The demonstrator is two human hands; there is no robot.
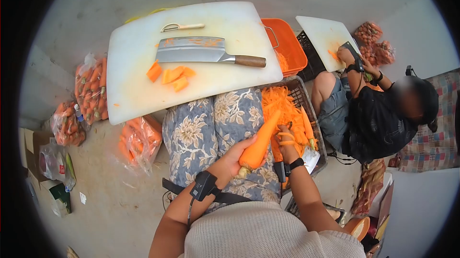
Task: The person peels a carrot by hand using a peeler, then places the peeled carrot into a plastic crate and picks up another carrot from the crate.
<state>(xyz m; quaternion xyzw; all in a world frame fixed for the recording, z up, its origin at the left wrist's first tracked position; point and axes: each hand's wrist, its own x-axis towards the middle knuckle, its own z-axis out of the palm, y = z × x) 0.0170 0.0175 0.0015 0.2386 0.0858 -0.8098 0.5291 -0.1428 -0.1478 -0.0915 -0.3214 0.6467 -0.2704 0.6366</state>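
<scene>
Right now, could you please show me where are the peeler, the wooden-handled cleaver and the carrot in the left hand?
Peeler (192, 26): head view, handle.
Cleaver (191, 55): head view, middle of blade.
Held carrot (261, 139): head view, middle.

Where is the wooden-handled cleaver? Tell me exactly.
In the head view, the cleaver lies upper left of centre on the large white board, between the peeler above and the carrot pieces below.
</scene>
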